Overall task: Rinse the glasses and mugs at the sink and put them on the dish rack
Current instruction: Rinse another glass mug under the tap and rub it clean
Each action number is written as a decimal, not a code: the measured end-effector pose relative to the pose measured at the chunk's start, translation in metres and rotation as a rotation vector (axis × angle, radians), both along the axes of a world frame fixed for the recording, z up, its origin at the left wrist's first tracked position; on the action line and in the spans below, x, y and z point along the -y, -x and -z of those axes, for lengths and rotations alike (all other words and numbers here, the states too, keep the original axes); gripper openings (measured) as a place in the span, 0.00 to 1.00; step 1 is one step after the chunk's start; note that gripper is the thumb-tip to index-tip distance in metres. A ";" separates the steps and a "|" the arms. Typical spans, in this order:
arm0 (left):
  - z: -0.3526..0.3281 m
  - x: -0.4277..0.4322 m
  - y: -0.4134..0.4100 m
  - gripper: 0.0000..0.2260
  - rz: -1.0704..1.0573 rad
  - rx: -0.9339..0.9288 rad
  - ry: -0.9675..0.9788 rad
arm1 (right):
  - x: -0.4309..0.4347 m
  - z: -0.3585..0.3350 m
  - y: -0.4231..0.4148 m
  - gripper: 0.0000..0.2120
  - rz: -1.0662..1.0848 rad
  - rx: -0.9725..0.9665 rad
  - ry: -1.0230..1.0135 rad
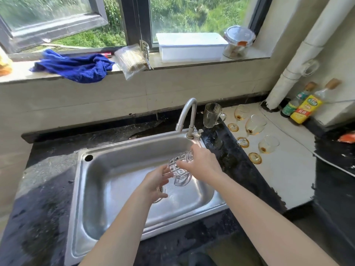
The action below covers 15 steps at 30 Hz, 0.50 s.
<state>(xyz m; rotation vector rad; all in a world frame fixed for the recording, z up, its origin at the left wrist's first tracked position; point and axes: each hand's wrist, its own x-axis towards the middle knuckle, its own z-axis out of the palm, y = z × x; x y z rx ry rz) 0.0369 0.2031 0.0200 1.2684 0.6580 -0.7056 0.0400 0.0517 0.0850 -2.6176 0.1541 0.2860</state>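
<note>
Head view: the mug (pixel 179 167) lies on its side over the sink (pixel 115 189), right hand (pixel 201 164) gripping its base, left hand (pixel 155 184) holding its rim, handle hanging down.

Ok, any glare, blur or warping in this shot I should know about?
Head view: wide-angle lens bows the windowsill and countertop edges; sunlight glares on the back wall of the sink; the clear mug looks slightly soft; greenery outside is smeared.

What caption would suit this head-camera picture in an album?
Left hand and right hand hold a clear mug over the steel sink; three stemmed glasses sit on the counter.
</note>
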 end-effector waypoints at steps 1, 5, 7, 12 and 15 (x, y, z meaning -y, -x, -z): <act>-0.002 0.001 0.001 0.12 0.008 0.006 0.002 | 0.001 -0.001 0.003 0.26 0.011 0.007 -0.004; -0.005 0.010 0.001 0.12 0.047 0.048 0.009 | 0.010 -0.004 0.018 0.31 0.069 0.049 -0.060; -0.008 0.018 0.002 0.12 0.066 0.070 0.009 | 0.019 -0.006 0.026 0.32 0.119 0.045 -0.085; -0.028 0.055 0.008 0.07 0.160 0.134 0.099 | 0.065 -0.014 0.058 0.33 0.242 -0.008 -0.225; -0.038 0.087 0.015 0.06 0.267 0.125 0.184 | 0.105 -0.021 0.093 0.32 0.294 0.007 -0.267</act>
